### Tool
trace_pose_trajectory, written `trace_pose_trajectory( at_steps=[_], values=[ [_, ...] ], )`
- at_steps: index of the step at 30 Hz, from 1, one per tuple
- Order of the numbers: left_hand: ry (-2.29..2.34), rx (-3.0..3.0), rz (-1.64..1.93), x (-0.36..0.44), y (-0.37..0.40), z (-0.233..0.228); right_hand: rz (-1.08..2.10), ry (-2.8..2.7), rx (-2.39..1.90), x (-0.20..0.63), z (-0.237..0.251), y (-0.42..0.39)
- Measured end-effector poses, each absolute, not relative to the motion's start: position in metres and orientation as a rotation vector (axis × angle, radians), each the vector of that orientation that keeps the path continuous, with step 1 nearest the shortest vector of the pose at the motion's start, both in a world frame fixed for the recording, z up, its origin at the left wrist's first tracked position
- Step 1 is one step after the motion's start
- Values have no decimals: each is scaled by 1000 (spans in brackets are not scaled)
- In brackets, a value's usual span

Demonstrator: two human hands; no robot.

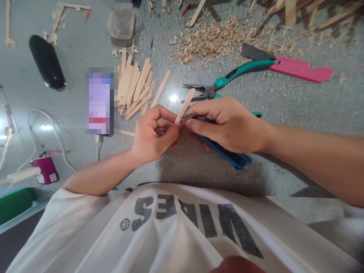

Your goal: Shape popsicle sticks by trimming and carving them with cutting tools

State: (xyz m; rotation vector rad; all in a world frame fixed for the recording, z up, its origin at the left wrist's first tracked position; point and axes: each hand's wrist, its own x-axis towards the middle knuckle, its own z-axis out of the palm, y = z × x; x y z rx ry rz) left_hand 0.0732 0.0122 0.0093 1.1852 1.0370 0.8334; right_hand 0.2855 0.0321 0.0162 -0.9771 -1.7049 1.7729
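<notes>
Pinched in my left hand point(155, 132) is a flat wooden popsicle stick point(187, 101) with a rounded upper end, tilted up to the right. My right hand point(227, 123) is closed around a blue utility knife point(224, 151), whose handle sticks out below the palm. The knife's metal blade point(187, 117) meets the stick's edge just above my left thumb. Just beyond my right hand lie needle-nose pliers point(209, 91) with teal handles, partly hidden by that hand. A pile of popsicle sticks point(136, 85) lies beyond my left hand.
Wood shavings point(213, 38) are heaped at the back. A pink folding saw point(301, 69) lies at the right. On the left are a phone point(98, 102) on a white cable, a black case point(47, 61) and a purple charger point(45, 170). A plastic tub point(121, 22) stands behind.
</notes>
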Motion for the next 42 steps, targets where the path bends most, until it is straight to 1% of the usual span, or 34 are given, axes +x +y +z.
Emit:
trace_pose_trajectory(
  at_steps=[22, 27, 35, 42],
  values=[
    [1076, 1223, 813, 75, 11, 8, 1885, -1641, -1016, 285, 17, 31],
    [1089, 1285, 825, 72, 6, 3, 1873, -1667, -1139, 284, 21, 29],
    [1077, 1439, 835, 71, 0, -6, 2096, -1394, -1423, 274, 39, 26],
    [1049, 1477, 839, 71, -2, -7, 2136, -1331, -1497, 270, 43, 23]
  ],
)
